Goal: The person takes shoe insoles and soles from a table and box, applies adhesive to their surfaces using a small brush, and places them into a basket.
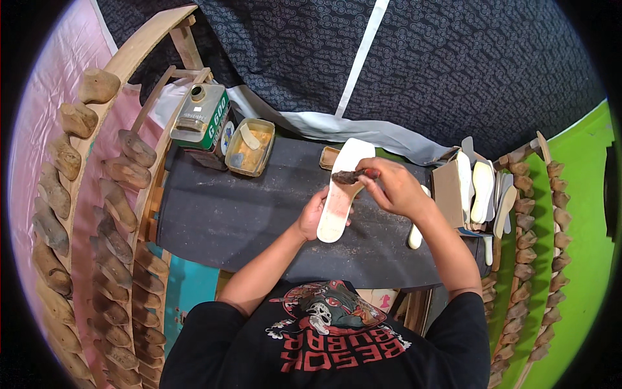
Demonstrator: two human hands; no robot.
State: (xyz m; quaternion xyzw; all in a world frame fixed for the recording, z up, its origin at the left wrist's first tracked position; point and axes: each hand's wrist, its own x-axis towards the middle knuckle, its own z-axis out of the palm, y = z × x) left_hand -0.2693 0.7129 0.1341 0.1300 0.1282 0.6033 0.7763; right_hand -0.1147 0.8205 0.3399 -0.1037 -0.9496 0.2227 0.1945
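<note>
A white insole (336, 211) is tilted above the dark worktable, its narrower heel end toward me. My left hand (312, 215) is closed on its left edge, with fingertips showing at the right edge. In my right hand (396, 188) is a brush with a reddish handle and a dark, clotted head (346, 177). The brush head lies across the middle of the insole and appears to touch it. Below the brush, the insole's surface has a faint pinkish-tan tint. Another pale insole (415, 237) rests on the table, partly hidden by my right forearm.
At the back left stand a green-and-white metal can (206, 115) and a tub (264, 163) of yellowish paste with a scraper. A small brown tray (328, 157) sits behind the insole. A cardboard box (447, 194) of insoles is at right. Racks of wooden shoe lasts (116, 204) flank both sides.
</note>
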